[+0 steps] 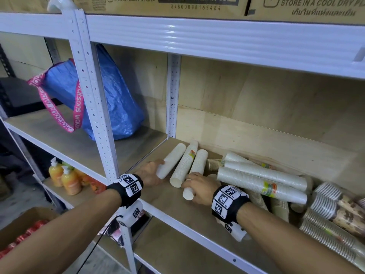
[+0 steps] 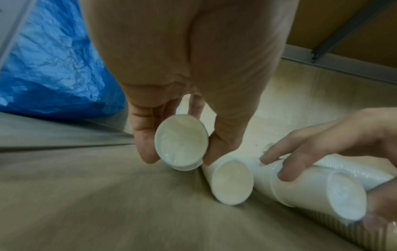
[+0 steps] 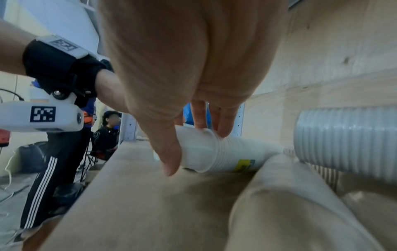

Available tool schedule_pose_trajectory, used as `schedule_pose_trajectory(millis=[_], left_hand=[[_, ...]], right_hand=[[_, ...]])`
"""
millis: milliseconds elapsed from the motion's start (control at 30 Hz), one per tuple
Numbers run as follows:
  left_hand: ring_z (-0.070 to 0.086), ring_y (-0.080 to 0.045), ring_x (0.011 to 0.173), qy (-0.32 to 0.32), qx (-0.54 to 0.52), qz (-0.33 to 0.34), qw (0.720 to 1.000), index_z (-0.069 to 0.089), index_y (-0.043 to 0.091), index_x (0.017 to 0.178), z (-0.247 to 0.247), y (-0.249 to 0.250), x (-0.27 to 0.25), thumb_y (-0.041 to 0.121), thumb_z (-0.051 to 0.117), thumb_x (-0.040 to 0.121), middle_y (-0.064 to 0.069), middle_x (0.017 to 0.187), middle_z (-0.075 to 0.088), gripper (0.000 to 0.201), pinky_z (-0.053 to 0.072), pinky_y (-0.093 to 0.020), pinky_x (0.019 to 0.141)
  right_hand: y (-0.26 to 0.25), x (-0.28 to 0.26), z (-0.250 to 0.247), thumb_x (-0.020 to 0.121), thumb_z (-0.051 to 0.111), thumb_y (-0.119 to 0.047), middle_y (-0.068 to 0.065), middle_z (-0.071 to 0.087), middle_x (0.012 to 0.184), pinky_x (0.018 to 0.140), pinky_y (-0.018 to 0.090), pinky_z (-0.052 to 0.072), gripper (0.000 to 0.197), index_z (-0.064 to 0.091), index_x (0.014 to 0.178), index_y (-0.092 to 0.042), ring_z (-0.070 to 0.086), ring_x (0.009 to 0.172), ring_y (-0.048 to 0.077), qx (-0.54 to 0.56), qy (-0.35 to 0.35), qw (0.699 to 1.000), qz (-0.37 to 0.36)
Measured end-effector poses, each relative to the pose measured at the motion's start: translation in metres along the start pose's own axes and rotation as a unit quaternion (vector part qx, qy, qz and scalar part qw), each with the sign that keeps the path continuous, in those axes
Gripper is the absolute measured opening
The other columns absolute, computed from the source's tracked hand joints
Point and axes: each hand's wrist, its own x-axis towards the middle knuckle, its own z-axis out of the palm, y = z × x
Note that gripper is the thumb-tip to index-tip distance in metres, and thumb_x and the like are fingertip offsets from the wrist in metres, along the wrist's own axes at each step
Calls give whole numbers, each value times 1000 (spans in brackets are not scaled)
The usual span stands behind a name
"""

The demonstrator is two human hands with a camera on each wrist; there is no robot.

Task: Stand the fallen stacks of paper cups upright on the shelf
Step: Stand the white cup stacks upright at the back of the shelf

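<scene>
Sideways on the shelf [image 1: 177, 212], two white cup stacks [image 1: 194, 171] (one gripped by each of both hands [image 1: 199, 187]).

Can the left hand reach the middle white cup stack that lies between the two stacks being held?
Probably yes, but not yet: the left hand already grips the leftmost white cup stack. The middle white cup stack lies right beside it with nothing covering it.

I see three plain white cup stacks [image 1: 184, 164] at the shelf's [image 1: 169, 204] left end, brown ribbed stacks [image 1: 325, 220] right. The bag [image 1: 110, 91] is blue with pink lettered straps [image 1: 76, 107]; the wristbands [image 1: 227, 202] are black with checkered tags.
</scene>
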Motion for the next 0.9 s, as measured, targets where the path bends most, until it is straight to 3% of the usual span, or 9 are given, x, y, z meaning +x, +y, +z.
schedule_pose_trajectory(millis=[133, 267, 367, 433, 533, 600, 700, 900], left_hand=[[58, -25, 112, 27, 17, 5, 999, 44, 27, 141, -26, 13, 0, 28, 72, 80, -7, 130, 56, 68, 50, -33, 91], [61, -22, 100, 64, 21, 25, 997, 53, 21, 135, -55, 30, 2, 26, 71, 79, -7, 122, 62, 59, 51, -30, 83], [62, -20, 90, 101, 4, 41, 994, 59, 17, 131, -73, 44, 6, 21, 71, 80, -9, 113, 67, 53, 52, -28, 78], [63, -20, 90, 121, -14, 55, 991, 60, 16, 129, -83, 52, 9, 17, 71, 80, -8, 111, 68, 50, 54, -28, 81], [61, -19, 87, 152, -44, 73, 985, 62, 18, 121, -97, 63, 16, 16, 70, 82, -7, 110, 67, 41, 53, -27, 74], [61, -21, 90, 169, -65, 80, 980, 61, 20, 121, -106, 69, 21, 16, 69, 83, -7, 112, 66, 39, 51, -27, 73], [62, -25, 106, 193, -88, 101, 972, 60, 19, 126, -121, 77, 29, 14, 69, 85, -8, 120, 65, 43, 51, -30, 84], [61, -20, 113, 199, -137, 101, 965, 59, 14, 129, -153, 88, 55, 12, 70, 87, -5, 128, 64, 43, 51, -29, 92]], right_hand=[[2, 4, -27, 82, 68, -21, 5, 53, 121, 100, 40, 41, 43, 59, 123, -16, 49, 117, 23, 84, 47, 995, 5], [10, 9, -56, 81, 70, -22, 2, 62, 114, 94, 41, 46, 32, 63, 111, -13, 57, 105, 20, 138, 130, 982, 13], [18, 13, -75, 82, 72, -24, 0, 63, 117, 92, 37, 48, 37, 62, 118, -21, 60, 106, 19, 159, 184, 968, 57], [25, 17, -87, 84, 70, -23, 1, 66, 109, 85, 34, 51, 31, 62, 114, -19, 63, 99, 21, 165, 214, 960, 75], [35, 21, -106, 86, 67, -22, 3, 68, 104, 79, 33, 53, 27, 61, 112, -18, 64, 93, 23, 170, 267, 942, 113], [41, 23, -120, 87, 64, -22, 6, 68, 106, 82, 34, 53, 30, 59, 116, -17, 63, 95, 25, 180, 291, 929, 138], [48, 25, -144, 88, 63, -21, 9, 66, 111, 83, 30, 49, 37, 56, 123, -13, 63, 98, 27, 161, 312, 925, 149], [56, 34, -196, 91, 60, -20, 7, 65, 108, 78, 26, 46, 26, 57, 115, -10, 62, 95, 24, 159, 361, 907, 144]])
